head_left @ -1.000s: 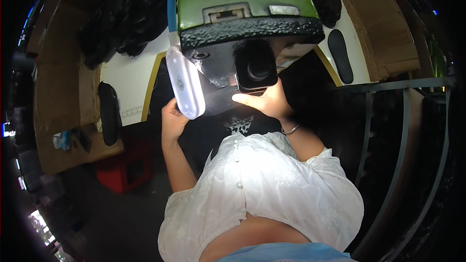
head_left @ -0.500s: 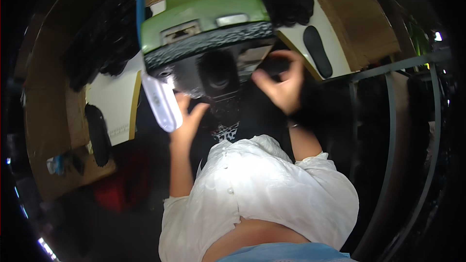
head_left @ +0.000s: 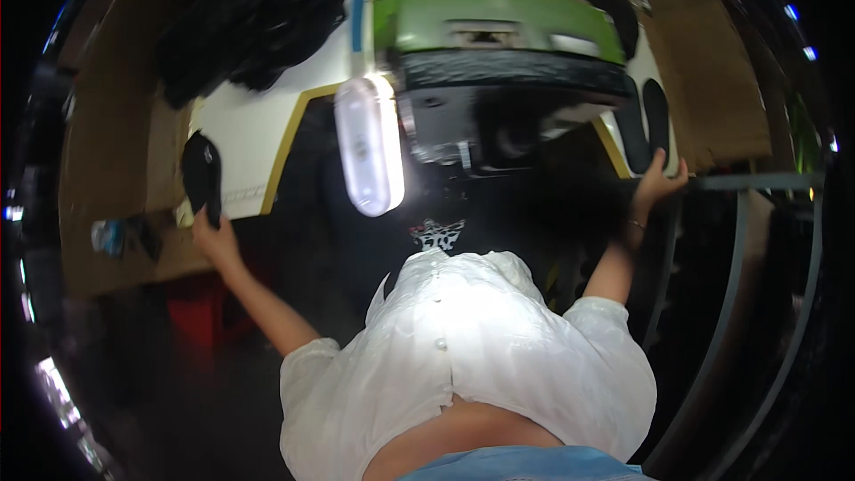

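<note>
At the far left, my left hand (head_left: 215, 240) is closed on the lower end of a glossy black shoe sole (head_left: 203, 176), which lies over the edge of a white board (head_left: 233, 160). My right hand (head_left: 661, 183) reaches out to the right with its fingers apart. One fingertip meets the lower end of a second black shoe sole (head_left: 657, 111). Close on that sole's left lies another black shoe sole (head_left: 633, 129). Between my hands stands a green machine (head_left: 512, 22) with a dark, shadowed underside.
A lit white lamp (head_left: 370, 147) hangs at the machine's left side, below a blue hose (head_left: 363, 0). Black bundled items (head_left: 258, 22) are heaped at the back left. Cardboard walls (head_left: 107, 151) surround the boards. A metal rail (head_left: 757, 182) runs at right; a red object (head_left: 196, 312) is low at left.
Both hands have moved outward from beneath the machine, left and right. Two soles now show on the right instead of one. My left hand has taken hold of the left sole. The view has shifted.
</note>
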Available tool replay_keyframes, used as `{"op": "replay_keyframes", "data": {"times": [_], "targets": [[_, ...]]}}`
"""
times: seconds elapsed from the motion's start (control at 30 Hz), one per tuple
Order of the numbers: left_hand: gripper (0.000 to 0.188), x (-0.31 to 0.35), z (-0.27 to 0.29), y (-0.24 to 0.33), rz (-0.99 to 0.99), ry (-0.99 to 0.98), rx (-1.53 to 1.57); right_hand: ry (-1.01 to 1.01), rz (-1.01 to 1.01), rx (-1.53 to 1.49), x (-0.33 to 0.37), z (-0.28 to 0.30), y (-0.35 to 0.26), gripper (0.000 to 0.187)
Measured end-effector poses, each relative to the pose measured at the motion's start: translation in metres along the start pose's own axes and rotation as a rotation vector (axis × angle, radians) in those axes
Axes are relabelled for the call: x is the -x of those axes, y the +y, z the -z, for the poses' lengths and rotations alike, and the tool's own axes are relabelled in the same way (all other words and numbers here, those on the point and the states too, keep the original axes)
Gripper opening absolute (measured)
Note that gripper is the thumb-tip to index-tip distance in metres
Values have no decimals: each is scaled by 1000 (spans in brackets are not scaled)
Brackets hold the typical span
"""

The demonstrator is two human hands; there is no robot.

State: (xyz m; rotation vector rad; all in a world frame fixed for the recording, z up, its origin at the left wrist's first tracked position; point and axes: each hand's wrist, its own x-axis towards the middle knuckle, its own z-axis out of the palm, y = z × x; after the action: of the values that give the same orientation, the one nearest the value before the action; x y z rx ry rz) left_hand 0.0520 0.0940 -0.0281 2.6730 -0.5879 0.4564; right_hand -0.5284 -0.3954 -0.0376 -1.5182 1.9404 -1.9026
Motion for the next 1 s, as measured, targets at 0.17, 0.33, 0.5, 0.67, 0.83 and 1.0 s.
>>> {"op": "replay_keyframes", "data": {"times": [0.17,0.33,0.5,0.67,0.83,1.0], "targets": [[31,11,4,76,-221,203,28,-153,119,-214,39,-2,-53,32],[27,62,31,205,-445,181,710,-1125,-15,-445,140,7,-119,50],[27,125,38,286,34,-803,1826,-1849,-102,-527,199,32,-160,58],[30,118,35,324,-216,-1188,1424,-1825,-458,-612,224,48,-147,35],[20,122,30,325,-88,-1074,1426,-1857,-472,-633,220,62,-156,40],[16,122,33,310,7,-1085,1458,-1985,-579,-386,134,47,-152,43]]}}
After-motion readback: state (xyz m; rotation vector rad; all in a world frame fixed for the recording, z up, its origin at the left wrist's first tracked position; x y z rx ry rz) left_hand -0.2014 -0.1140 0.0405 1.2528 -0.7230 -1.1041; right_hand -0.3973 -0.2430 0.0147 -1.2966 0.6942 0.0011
